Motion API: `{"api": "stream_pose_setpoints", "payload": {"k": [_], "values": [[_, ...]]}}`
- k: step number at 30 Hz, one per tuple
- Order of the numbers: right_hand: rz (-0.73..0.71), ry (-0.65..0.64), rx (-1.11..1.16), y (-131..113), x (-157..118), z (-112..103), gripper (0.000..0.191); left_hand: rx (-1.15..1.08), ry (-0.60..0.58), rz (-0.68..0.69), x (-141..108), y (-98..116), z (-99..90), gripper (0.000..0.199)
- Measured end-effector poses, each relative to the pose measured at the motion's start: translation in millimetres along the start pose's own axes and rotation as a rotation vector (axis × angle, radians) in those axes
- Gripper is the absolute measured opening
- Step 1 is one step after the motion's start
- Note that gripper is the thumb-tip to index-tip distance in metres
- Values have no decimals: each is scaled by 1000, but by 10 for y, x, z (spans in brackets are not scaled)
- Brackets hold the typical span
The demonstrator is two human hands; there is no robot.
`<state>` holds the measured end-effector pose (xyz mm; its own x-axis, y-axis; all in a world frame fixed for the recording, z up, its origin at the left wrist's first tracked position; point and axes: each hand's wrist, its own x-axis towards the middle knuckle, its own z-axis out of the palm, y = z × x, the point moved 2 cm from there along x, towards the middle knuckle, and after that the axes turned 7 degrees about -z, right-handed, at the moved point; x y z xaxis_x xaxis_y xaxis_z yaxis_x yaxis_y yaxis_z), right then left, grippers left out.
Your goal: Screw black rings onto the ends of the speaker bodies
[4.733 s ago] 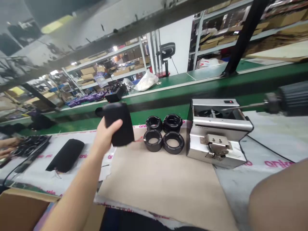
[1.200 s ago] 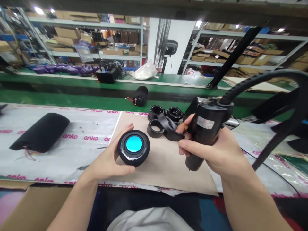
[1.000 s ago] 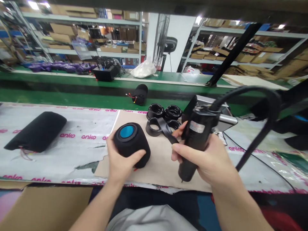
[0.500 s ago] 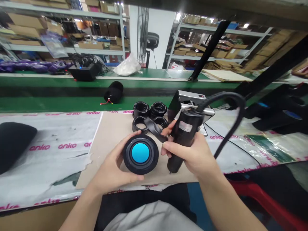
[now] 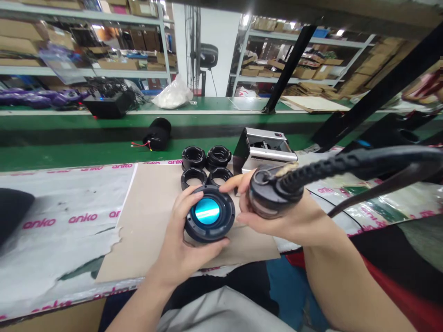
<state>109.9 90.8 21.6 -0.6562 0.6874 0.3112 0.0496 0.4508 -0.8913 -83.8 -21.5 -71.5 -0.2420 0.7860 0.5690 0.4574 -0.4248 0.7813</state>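
Observation:
My left hand (image 5: 187,240) grips the side of a round black speaker (image 5: 226,226) with a shiny blue centre, its face tilted up toward me. A black ring with small holes lies around the blue centre. In my right hand (image 5: 277,226) is an electric screwdriver (image 5: 273,193), its back end and thick black cable (image 5: 332,168) turned toward me; its tip is hidden. The right index finger reaches to the ring's upper right edge. Just beyond, several black plastic rings (image 5: 194,158) stand grouped on a cardboard sheet (image 5: 145,221).
Behind the rings stands a silver and black box-shaped device (image 5: 266,147) with a red switch. A black cylinder (image 5: 157,133) with red and yellow wires lies on the green bench (image 5: 200,131). A dark rounded object (image 5: 14,214) is at left; black posts slant at right.
The dark curved piece by my right fingers is no longer there, and a holed ring now shows on the speaker. The screwdriver has swung its back end toward me; both hands are closer together.

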Motion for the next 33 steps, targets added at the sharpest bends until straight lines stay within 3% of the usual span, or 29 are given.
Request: {"api": "stream_pose_setpoints", "payload": {"k": [5,8,10,12,14,16,19,22,25,28,33], "values": [[198,160,225,112,-221,213,68,75,142,18,-40,74,164,95],[48,218,148,144,-308,335,79,90,188,33,-71,89,227,94],[-38,233,16,150,-335,357,77,94,173,39,-96,85,229,92],[16,209,15,142,-331,335,74,83,121,-6,-123,80,211,96],[78,222,80,100,-303,269,68,44,91,-113,-151,85,185,108],[38,266,105,38,-259,186,57,7,110,-244,-178,107,163,120],[-46,267,100,23,-218,123,59,-6,150,-347,-204,152,152,117],[-36,130,125,139,-251,187,82,-31,105,-367,-213,141,156,108],[-127,72,70,237,-324,286,94,-43,60,-346,-214,69,147,118],[-166,86,12,225,-349,330,81,-43,50,-260,-199,17,139,124],[-48,175,257,65,-235,165,64,-77,54,-239,-151,40,164,128]]}}
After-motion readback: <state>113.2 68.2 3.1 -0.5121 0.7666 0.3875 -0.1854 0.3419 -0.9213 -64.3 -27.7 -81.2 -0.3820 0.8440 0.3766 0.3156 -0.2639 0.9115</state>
